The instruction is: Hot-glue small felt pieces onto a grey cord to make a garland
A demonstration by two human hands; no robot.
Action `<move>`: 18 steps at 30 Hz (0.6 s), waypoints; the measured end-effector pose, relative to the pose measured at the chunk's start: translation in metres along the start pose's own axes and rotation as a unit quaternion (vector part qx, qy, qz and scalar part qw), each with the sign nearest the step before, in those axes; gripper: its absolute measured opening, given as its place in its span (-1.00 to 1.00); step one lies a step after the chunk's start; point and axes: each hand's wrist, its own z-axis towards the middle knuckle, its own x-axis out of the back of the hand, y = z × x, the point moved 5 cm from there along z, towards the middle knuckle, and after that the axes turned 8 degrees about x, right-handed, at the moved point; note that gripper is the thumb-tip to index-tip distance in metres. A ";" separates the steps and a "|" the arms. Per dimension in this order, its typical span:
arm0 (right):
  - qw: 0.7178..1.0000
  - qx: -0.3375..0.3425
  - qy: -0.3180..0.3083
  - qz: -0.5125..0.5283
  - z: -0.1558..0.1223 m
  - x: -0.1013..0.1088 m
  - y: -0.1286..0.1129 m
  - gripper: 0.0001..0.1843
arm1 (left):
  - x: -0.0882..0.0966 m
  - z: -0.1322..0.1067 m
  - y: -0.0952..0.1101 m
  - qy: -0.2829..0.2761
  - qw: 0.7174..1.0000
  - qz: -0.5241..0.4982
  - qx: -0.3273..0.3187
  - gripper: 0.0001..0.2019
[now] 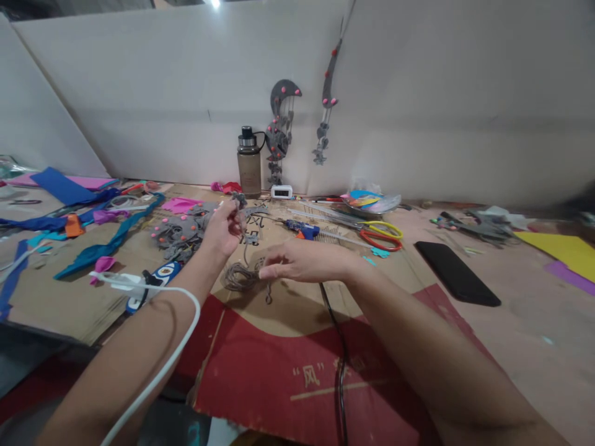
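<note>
My left hand (226, 228) is closed, its fingertips pinching a small grey felt piece (238, 199) above the cardboard. My right hand (295, 260) reaches in from the right, fingers bent and pressed together at the edge of a coiled bundle of grey cord (238, 277). A loose loop of the cord hangs below those fingers. Left of my left hand lies a heap of grey felt shapes (179, 230) dotted with pink and orange balls. Behind my right hand rests a blue glue gun (301, 228) with an orange trigger.
Red-handled scissors (383, 238) and a black phone (458, 272) lie to the right. A bottle (250, 164) stands against the wall beside hanging felt moons (284, 93). Blue felt strips (116, 235) cover the left. A black cable (341, 347) crosses the red-printed cardboard (260, 378).
</note>
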 end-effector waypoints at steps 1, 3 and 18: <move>0.997 0.013 -0.036 0.067 -0.004 0.002 -0.003 -0.51 | 0.000 0.000 -0.005 0.003 1.000 0.010 0.008 -0.81; 0.982 0.012 -0.068 0.177 -0.010 0.008 0.001 -0.53 | -0.001 -0.001 -0.013 0.009 0.999 0.026 0.019 -0.78; 0.908 -0.314 0.237 -0.142 -0.002 0.008 0.136 -0.58 | 0.000 -0.002 -0.026 0.013 0.996 0.081 0.033 -0.75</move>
